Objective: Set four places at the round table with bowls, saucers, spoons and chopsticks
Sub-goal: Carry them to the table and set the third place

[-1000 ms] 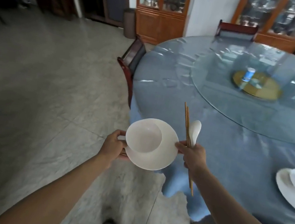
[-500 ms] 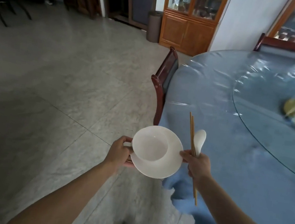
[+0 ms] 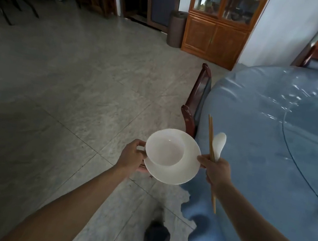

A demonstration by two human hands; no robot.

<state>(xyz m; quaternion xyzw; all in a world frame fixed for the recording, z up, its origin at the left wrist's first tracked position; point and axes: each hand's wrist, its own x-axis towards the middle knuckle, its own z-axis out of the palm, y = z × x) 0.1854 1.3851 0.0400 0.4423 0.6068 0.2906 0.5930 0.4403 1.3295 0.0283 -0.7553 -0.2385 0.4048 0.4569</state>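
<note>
Bowl [image 3: 165,150] on saucer [image 3: 176,168] in left grip [image 3: 132,156]; chopsticks [image 3: 211,146], spoon [image 3: 219,144] in right grip [image 3: 216,172]; chair [image 3: 196,103] at twelve o'clock blocked bench [image 3: 273,146] edge.

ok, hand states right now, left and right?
Left hand: closed on the saucer, with the bowl on it.
Right hand: closed on the chopsticks and spoon, fingers touching the saucer rim.

White bowl [image 3: 165,147] sits off-centre on white saucer [image 3: 179,170]; spoon [image 3: 219,144] beside upright chopsticks [image 3: 211,138].
</note>
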